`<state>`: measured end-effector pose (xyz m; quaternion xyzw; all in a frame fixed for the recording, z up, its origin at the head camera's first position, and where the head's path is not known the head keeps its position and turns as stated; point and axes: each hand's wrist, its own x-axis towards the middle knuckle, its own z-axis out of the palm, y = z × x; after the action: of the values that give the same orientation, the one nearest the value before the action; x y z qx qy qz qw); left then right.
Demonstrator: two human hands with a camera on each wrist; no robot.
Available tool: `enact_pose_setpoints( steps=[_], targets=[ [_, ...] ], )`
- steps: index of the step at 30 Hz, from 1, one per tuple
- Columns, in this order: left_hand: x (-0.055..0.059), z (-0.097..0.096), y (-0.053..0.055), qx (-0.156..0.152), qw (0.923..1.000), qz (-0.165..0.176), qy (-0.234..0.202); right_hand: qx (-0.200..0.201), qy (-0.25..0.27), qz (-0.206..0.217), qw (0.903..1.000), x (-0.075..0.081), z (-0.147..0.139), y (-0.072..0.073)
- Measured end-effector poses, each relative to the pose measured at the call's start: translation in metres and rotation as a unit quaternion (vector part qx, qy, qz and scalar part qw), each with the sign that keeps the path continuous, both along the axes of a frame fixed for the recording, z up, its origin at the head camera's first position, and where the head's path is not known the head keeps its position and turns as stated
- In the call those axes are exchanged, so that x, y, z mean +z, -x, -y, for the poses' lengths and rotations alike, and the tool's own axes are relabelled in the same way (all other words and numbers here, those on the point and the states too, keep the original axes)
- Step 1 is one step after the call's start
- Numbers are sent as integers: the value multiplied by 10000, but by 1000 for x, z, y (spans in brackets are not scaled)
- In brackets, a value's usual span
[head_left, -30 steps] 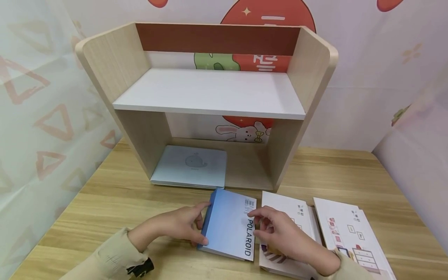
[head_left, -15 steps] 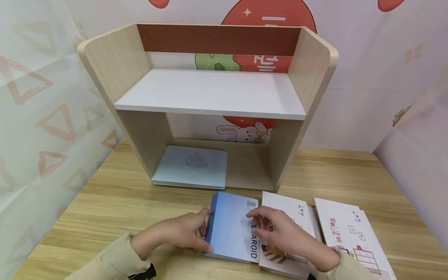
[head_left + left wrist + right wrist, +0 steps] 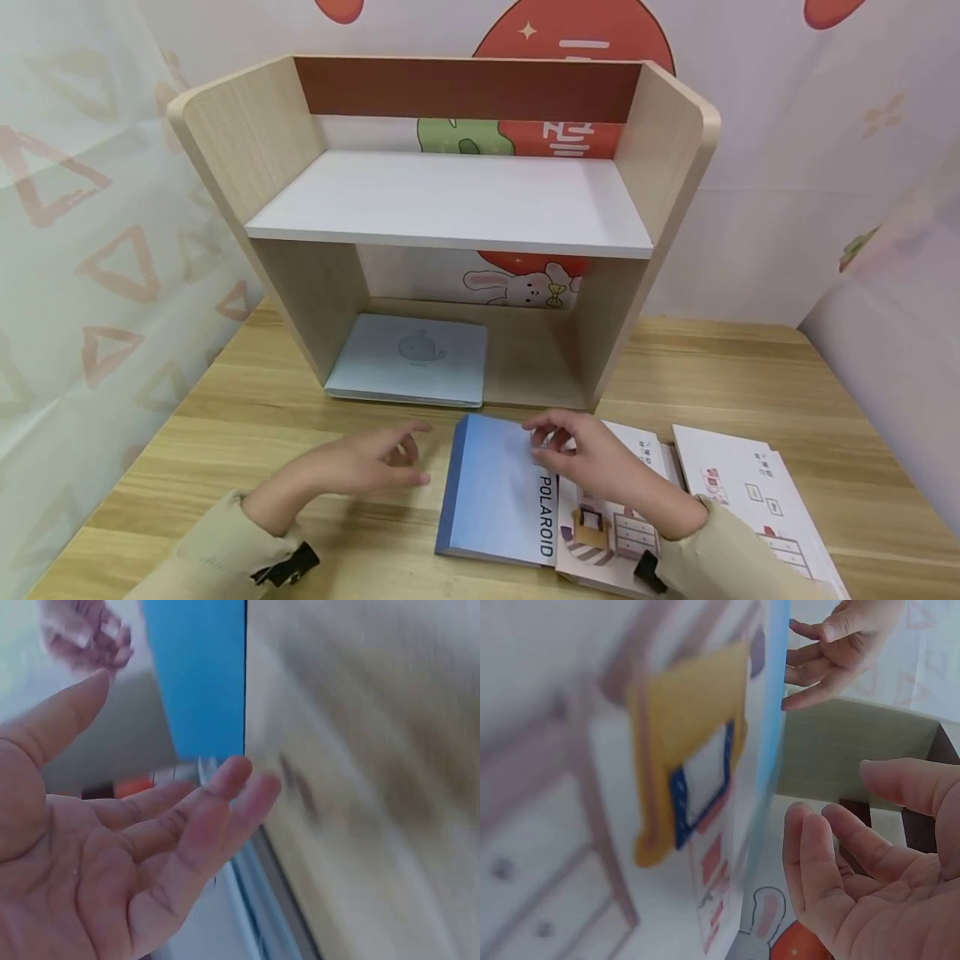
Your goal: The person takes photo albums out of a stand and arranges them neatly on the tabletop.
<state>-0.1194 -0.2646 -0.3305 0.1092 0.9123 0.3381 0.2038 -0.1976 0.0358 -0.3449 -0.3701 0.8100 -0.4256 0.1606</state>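
Observation:
A blue book marked POLAROID point(image 3: 491, 492) lies flat on the table before the shelf unit. Just left of its spine, my left hand point(image 3: 356, 462) is apart from it with fingers relaxed; the left wrist view shows the palm point(image 3: 90, 877) bare beside the blue spine point(image 3: 199, 675). Over the book's upper right corner hovers my right hand point(image 3: 592, 458), fingers loosely bent and holding nothing. Beneath that hand lies a white illustrated book point(image 3: 626, 525), partly hidden by it and next to the blue one. The right wrist view shows its printed cover point(image 3: 690, 750) close up.
A wooden shelf unit point(image 3: 450, 237) with a white middle board stands at the back. On its lower level, at the left, lies a pale blue whale-print book point(image 3: 412, 367). Another white book point(image 3: 750, 492) lies at the right. Printed cloth point(image 3: 787, 183) hangs behind.
My left hand has let go of the blue book and drawn back left. The book slid slightly right, against the white one. My right hand has risen a little toward the book's far corner.

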Motion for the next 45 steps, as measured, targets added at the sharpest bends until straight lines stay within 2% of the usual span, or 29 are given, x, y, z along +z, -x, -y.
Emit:
enact_pose_setpoints(
  steps=[5, 9, 13, 17, 23, 28, 34, 40, 45],
  targets=[
    [5, 28, 8, 412, 9962, -744, -188, -253, 129, -139, 9995, 0, 7, 15],
    [7, 50, 17, 662, 9860, -1502, -281, -363, 172, -136, 9991, 0, 16, 25],
    [8, 68, 22, 975, 9772, -1883, -146, -489, 123, -138, 9986, 0, 26, 34],
    [9, 80, 24, 1306, 9750, -1796, 49, -677, -15, -25, 9977, -1, 36, 43],
    [6, 93, 24, 1443, 9748, -1698, 136, -781, -164, 277, 9964, -4, 50, 54],
    [9, 94, 23, 1582, 9745, -1576, 208, -732, -74, 700, 9948, -7, 60, 62],
    [9, 94, 24, 1584, 9742, -1561, 384, -650, -162, 884, 9938, -7, 73, 67],
    [1, 99, 27, 1452, 9793, -1410, 20, -553, -248, 1029, 9928, -5, 82, 65],
    [-1, 101, 29, 1353, 9818, -1323, -177, -592, -164, 1268, 9900, -8, 87, 63]
  ],
)
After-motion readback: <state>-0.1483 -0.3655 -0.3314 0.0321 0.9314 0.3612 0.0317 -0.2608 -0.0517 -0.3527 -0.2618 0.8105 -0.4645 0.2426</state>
